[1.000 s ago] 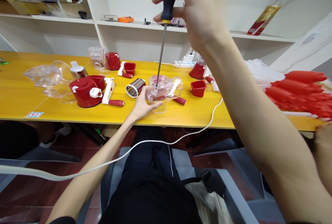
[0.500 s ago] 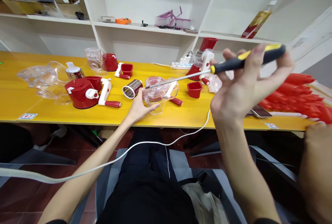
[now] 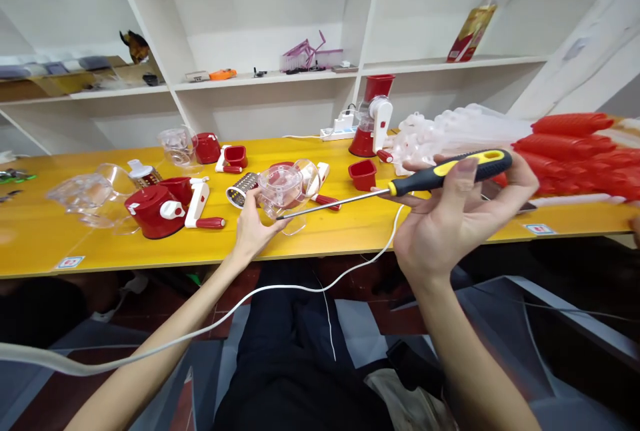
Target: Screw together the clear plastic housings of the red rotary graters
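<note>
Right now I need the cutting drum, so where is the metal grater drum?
On the yellow table left of centre: the metal grater drum lies just left of the clear housing held by the left hand.

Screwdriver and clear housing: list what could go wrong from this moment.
1. The screwdriver lies loosely across the right hand, fingers open, not wrapped around the handle; it might slip and drop.
2. Its tip points at the left hand, which steadies the clear housing; a jab seems possible.
3. The white cable hangs off the yellow table edge across the lap; an arm could snag it.
</note>
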Available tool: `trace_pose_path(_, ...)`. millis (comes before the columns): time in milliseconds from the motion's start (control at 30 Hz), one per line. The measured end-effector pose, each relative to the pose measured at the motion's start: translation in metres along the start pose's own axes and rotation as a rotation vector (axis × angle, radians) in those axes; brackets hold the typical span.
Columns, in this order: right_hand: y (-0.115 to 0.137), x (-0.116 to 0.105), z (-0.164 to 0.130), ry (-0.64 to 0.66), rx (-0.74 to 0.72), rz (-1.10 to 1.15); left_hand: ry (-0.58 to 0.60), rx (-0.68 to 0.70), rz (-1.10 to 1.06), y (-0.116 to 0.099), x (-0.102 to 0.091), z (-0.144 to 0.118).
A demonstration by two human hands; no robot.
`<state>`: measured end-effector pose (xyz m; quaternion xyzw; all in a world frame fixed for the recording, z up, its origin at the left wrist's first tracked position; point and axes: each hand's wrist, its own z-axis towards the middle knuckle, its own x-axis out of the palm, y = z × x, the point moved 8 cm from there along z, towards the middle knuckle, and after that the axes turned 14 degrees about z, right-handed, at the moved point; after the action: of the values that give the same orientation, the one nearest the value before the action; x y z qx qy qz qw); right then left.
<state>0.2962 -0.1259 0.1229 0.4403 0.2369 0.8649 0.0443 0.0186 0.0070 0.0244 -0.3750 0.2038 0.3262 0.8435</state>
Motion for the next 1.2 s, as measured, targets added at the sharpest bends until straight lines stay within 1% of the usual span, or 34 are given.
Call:
trace_pose_path(100, 0.01, -0.006, 0.008, -0.01, -0.013, 0.0, 0.032, 0.014, 0.049, -0.004, -0.003, -0.005)
trace_pose_path(200, 0.013, -0.013, 0.016, -0.048, 0.008, 0.007, 0.054, 0.092, 0.018, -0.015, -0.018, -0.001)
trace_pose_path(267, 0.009, -0.016, 0.02, -0.058, 0.042, 0.019, 0.069, 0.182, -0.025, -0.029, -0.032, 0.01)
trace_pose_path(367, 0.0, -0.018, 0.024, -0.044, 0.082, 0.029, 0.091, 0.321, -0.021, -0.052, -0.054, 0.034)
trace_pose_path(400, -0.002, -0.018, 0.025, -0.038, 0.088, 0.031, 0.135, 0.366, -0.009, -0.059, -0.057, 0.043)
trace_pose_path(500, -0.004, -0.019, 0.026, -0.037, 0.097, 0.039, 0.4, 0.423, 0.095, -0.07, -0.05, 0.059)
trace_pose_path(533, -0.003, -0.019, 0.026, -0.038, 0.102, 0.043, 0.465, 0.427, 0.135, -0.071, -0.047, 0.061)
trace_pose_path(567, -0.002, -0.019, 0.026, -0.038, 0.104, 0.05, 0.5, 0.426, 0.167, -0.071, -0.044, 0.063)
trace_pose_path(600, 0.0, -0.018, 0.025, -0.037, 0.104, 0.058, 0.507, 0.422, 0.19, -0.072, -0.043, 0.064)
trace_pose_path(633, 0.001, -0.017, 0.025, -0.031, 0.098, 0.068, 0.49, 0.415, 0.208, -0.073, -0.042, 0.064)
trace_pose_path(767, 0.01, -0.01, 0.021, 0.024, 0.053, 0.097, 0.315, 0.38, 0.326, -0.076, -0.043, 0.061)
trace_pose_path(800, 0.011, -0.009, 0.019, 0.037, 0.047, 0.098, 0.294, 0.377, 0.351, -0.076, -0.043, 0.059)
trace_pose_path(867, 0.012, -0.006, 0.017, 0.06, 0.035, 0.088, 0.325, 0.401, 0.338, -0.078, -0.041, 0.055)
trace_pose_path(933, 0.012, -0.004, 0.015, 0.083, 0.027, 0.072, 0.4, 0.443, 0.25, -0.079, -0.039, 0.051)
trace_pose_path(1000, 0.012, -0.001, 0.013, 0.102, -0.005, 0.076, 0.448, 0.458, 0.165, -0.08, -0.04, 0.049)
trace_pose_path(1033, 0.013, 0.001, 0.013, 0.113, -0.026, 0.085, 0.443, 0.451, 0.15, -0.08, -0.041, 0.049)
trace_pose_path(1100, 0.016, 0.004, 0.012, 0.129, -0.065, 0.099, 0.392, 0.427, 0.185, -0.081, -0.043, 0.05)
trace_pose_path(1200, 0.02, 0.005, 0.01, 0.143, -0.052, 0.056, 0.283, 0.395, 0.356, -0.086, -0.044, 0.049)
